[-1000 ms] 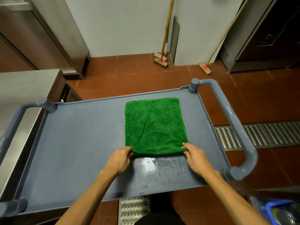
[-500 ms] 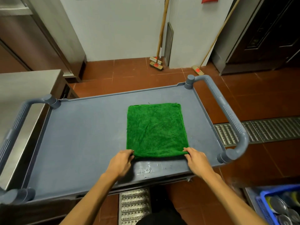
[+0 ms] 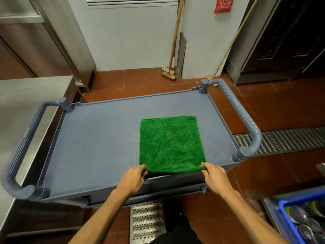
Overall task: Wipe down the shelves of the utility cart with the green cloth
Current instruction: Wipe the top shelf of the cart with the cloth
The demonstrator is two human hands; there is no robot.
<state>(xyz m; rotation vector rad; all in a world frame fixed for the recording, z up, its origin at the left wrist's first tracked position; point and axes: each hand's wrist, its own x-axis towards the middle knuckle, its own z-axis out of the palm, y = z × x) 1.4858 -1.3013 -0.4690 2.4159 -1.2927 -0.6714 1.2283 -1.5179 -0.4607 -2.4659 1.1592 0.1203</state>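
A green cloth (image 3: 170, 143) lies spread flat on the right half of the grey utility cart's top shelf (image 3: 98, 143). Its near edge reaches the shelf's front rim. My left hand (image 3: 133, 178) pinches the cloth's near left corner. My right hand (image 3: 213, 176) pinches the near right corner. Both hands sit at the front rim of the cart, with fingers curled over the cloth's edge.
The cart has a grey handle at the left (image 3: 21, 148) and at the right (image 3: 246, 118). A steel counter (image 3: 26, 95) stands to the left. Brooms (image 3: 168, 73) lean on the far wall. A blue crate of cans (image 3: 302, 221) is at the lower right. Floor drain grates (image 3: 284, 140) run beside the cart.
Both hands have dragged the cloth toward me, from mid-shelf to the front rim. The wet streak in front of the cloth is now covered.
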